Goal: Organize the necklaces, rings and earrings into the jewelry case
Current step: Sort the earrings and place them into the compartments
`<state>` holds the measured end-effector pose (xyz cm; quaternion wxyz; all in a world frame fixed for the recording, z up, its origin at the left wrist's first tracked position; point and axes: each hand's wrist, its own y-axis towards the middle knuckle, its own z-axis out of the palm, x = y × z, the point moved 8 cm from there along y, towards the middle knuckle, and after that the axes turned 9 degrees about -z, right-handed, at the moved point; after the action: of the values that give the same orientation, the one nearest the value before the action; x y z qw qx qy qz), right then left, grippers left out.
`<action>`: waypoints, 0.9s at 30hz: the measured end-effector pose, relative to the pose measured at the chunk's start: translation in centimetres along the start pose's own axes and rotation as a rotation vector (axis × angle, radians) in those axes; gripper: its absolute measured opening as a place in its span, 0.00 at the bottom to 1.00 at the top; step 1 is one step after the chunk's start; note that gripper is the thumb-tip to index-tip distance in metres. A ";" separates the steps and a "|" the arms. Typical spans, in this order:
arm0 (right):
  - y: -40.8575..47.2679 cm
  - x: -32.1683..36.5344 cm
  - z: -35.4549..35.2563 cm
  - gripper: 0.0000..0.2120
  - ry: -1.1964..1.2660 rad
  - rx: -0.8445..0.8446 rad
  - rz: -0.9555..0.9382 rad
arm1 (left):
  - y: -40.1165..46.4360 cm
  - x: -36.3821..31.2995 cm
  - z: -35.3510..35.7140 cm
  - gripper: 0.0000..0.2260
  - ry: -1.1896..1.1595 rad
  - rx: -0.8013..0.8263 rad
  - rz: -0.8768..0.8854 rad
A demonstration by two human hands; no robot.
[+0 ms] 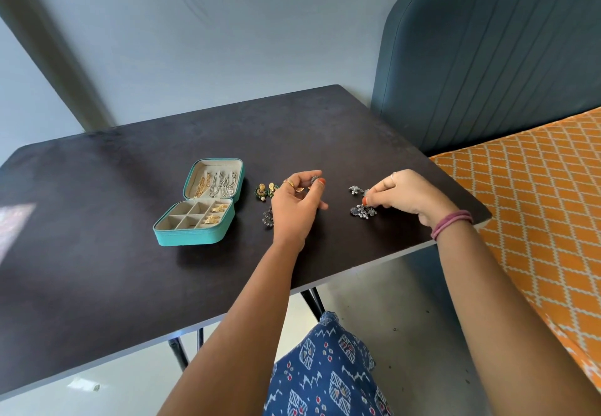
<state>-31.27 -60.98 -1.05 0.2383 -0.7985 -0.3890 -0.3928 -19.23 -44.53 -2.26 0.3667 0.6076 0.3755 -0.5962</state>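
The case (198, 217) is lying open on the counter (97, 269) to the left of both hands, its lid holding chains and its tray partly filled, so the left hand (297, 206) is sitting nearer it; that hand is pinching a small dark earring (314, 179) between thumb and fingertips. Further right, the right hand (406, 193) is closing its fingertips on a silver earring (363, 211) among the loose cluster there; whether it is lifting clear, I cannot tell.

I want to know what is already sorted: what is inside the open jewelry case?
In the jewelry case, gold and silver chains hang in the lid; gold earrings fill two right compartments. Near compartments are partly hidden by the front wall.
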 end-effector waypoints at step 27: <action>-1.6 4.9 -1.9 0.08 0.317 -0.144 -0.257 | -0.7 0.1 -0.1 0.05 -0.034 0.032 0.006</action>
<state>-31.55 -59.22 4.18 0.1866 -0.6857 -0.4160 -0.5675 -19.84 -44.13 -2.40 0.3650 0.6041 0.3580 -0.6113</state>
